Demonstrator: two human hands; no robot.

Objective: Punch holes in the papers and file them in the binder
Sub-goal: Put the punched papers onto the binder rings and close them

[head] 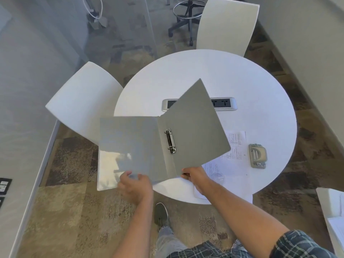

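The binder point(163, 142) is lying open over the round white table point(232, 79) at its 8 o'clock edge, rings point(170, 141) holding no sheets. It is partly hiding the papers point(230, 162) and power strip point(223, 104). The hole punch point(257, 155) is sitting at 4 o'clock. The left hand point(135, 185) is gripping the left cover and the right hand point(194, 175) is pinching the right cover. White chairs point(81, 103) are standing around on patterned carpet point(78, 211).

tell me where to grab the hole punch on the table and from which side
Grip the hole punch across its two long sides, coming from above. It lies flat on the table, clear of the papers, with free edges, and its domed handle gives fingers little purchase.
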